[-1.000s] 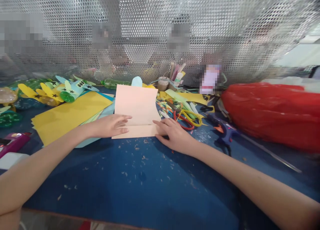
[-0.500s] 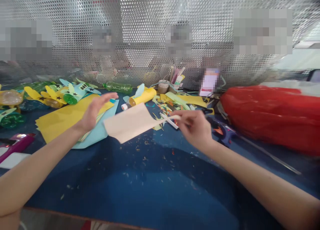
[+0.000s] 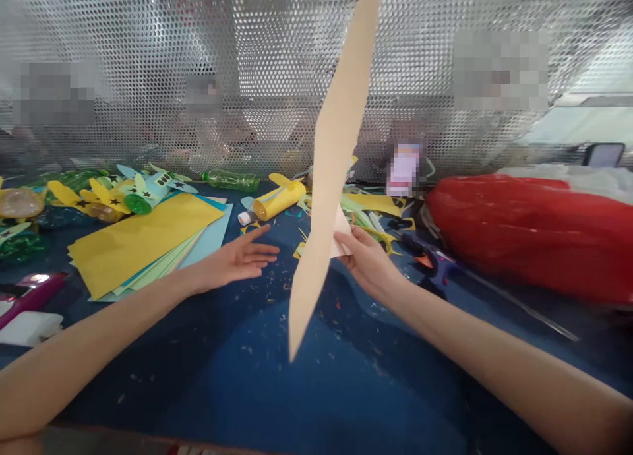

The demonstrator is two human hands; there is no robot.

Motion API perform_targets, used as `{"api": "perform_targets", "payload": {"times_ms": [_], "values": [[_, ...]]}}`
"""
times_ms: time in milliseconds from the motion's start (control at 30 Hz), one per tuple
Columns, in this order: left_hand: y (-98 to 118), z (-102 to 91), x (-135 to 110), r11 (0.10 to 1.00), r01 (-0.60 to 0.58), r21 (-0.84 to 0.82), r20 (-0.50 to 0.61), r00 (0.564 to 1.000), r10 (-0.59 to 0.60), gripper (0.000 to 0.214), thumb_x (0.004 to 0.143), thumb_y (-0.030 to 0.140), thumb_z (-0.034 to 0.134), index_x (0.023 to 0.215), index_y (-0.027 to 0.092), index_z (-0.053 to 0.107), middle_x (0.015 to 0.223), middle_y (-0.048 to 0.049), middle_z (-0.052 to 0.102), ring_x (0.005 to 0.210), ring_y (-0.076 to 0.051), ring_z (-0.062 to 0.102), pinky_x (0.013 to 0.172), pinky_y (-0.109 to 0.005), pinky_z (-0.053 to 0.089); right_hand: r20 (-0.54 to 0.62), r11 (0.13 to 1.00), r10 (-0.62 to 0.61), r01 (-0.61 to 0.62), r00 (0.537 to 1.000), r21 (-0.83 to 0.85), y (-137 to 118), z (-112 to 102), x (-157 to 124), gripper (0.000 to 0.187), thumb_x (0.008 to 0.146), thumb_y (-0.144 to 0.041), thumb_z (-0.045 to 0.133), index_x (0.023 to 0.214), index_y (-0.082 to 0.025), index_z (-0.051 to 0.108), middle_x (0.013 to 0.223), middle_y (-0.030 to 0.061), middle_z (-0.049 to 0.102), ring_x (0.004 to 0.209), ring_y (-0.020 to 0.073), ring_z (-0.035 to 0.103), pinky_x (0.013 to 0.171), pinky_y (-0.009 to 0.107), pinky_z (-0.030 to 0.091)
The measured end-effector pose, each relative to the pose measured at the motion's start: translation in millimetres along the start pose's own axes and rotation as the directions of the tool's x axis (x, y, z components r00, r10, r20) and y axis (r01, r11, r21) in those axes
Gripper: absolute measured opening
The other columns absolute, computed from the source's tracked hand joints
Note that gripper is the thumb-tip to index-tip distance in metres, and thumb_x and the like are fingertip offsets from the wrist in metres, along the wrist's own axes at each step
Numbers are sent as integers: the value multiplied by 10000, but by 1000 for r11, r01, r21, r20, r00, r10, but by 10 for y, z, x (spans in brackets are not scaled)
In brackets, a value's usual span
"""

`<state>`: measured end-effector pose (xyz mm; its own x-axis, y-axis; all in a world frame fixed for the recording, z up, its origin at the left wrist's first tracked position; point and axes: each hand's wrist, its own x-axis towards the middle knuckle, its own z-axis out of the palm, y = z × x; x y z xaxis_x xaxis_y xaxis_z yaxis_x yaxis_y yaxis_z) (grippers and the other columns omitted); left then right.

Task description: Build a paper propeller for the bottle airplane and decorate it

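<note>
A pale cream paper cutout (image 3: 336,132) stands tall and upright in front of me, wavy along its edges and pointed at the lower end. My right hand (image 3: 368,260) pinches a white fold of it between thumb and fingers. To its left, my left hand (image 3: 242,260) reaches across the table with fingers spread, holding nothing and apart from the paper. Beside that wrist lies a stack of coloured paper (image 3: 148,237), yellow on top with green and blue sheets under it. A yellow paper-wrapped bottle (image 3: 279,201) with a white cap lies behind the left hand.
Green plastic bottles and paper figures (image 3: 143,188) crowd the back left. Paper scraps (image 3: 368,208) lie behind my right hand. A purple glue gun (image 3: 440,260), a red plastic bag (image 3: 534,234) and a phone (image 3: 405,168) are on the right. Perforated metal mesh (image 3: 277,59) rises behind.
The cream paper has turned from lying slanted to standing upright, near the right hand. My left hand has moved right and lowered, fingers spread. The right hand has shifted slightly left and down.
</note>
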<state>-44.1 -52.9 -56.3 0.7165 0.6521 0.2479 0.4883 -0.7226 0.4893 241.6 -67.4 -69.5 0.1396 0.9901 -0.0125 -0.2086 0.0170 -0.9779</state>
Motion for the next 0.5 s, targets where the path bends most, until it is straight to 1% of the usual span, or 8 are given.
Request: {"api": "perform_targets", "payload": {"times_ms": [67, 133, 200, 267, 333, 400, 467, 500], "values": [[95, 129, 27, 961, 49, -272, 32, 999, -42, 753, 895, 397, 624, 1527, 263, 236, 1371, -159, 578, 1150, -277, 636, 853, -417, 582, 20, 1000, 8, -9, 1000, 13, -19, 45, -79, 213, 743, -317, 716, 901, -221, 610, 877, 26, 721, 700, 163, 653, 564, 278, 550], [225, 236, 69, 906, 111, -409, 120, 991, -67, 994, 764, 385, 773, 1544, 300, 162, 1448, -183, 493, 1164, -317, 623, 864, -456, 575, 46, 1000, 16, -16, 999, 4, -34, 87, -159, 265, 717, -345, 735, 911, -225, 600, 806, 29, 720, 634, 183, 643, 525, 309, 544], [392, 327, 110, 839, 139, -526, 111, 989, -95, 1141, 682, 386, 836, 1552, 318, 100, 1518, -186, 395, 1246, -355, 558, 954, -506, 524, 35, 1000, 23, -23, 999, 2, -41, 126, -222, 280, 709, -360, 735, 910, -232, 590, 770, 26, 718, 614, 196, 642, 515, 325, 538], [570, 397, 141, 759, 147, -634, 74, 989, -130, 1187, 673, 404, 836, 1555, 324, 46, 1549, -164, 350, 1312, -367, 492, 1035, -537, 458, -17, 1000, 18, -18, 1000, 11, -43, 162, -260, 260, 707, -349, 729, 879, -234, 572, 779, 12, 711, 647, 186, 647, 546, 312, 540], [724, 437, 166, 694, 161, -702, 31, 980, -195, 1076, 726, 395, 793, 1552, 324, 107, 1535, -131, 387, 1311, -363, 495, 1071, -544, 423, -72, 999, 34, -33, 997, 14, -46, 192, -281, 253, 694, -325, 730, 851, -227, 557, 789, -5, 694, 680, 167, 643, 584, 296, 543], [823, 449, 187, 663, 159, -731, -31, 964, -265, 873, 787, 383, 733, 1521, 293, 268, 1478, -106, 476, 1338, -359, 463, 1130, -547, 353, -93, 998, 69, -69, 993, 1, -55, 213, -296, 259, 683, -313, 732, 844, -220, 552, 790, -13, 675, 699, 158, 636, 605, 290, 540], [857, 449, 206, 610, 143, -780, -69, 948, -310, 663, 845, 382, 663, 1448, 244, 423, 1424, -102, 538, 1360, -349, 439, 1170, -530, 293, -91, 995, 95, -97, 991, -21, -68, 224, -311, 265, 687, -321, 730, 853, -218, 551, 809, -13, 668, 732, 159, 636, 625, 288, 534], [852, 451, 214, 565, 125, -815, -77, 944, -321, 608, 861, 375, 641, 1423, 227, 459, 1411, -105, 552, 1353, -343, 449, 1173, -525, 289, -89, 994, 98, -101, 991, -32, -73, 226, -317, 266, 692, -325, 727, 859, -219, 550, 825, -9, 669, 753, 162, 638, 636, 287, 531]]}}
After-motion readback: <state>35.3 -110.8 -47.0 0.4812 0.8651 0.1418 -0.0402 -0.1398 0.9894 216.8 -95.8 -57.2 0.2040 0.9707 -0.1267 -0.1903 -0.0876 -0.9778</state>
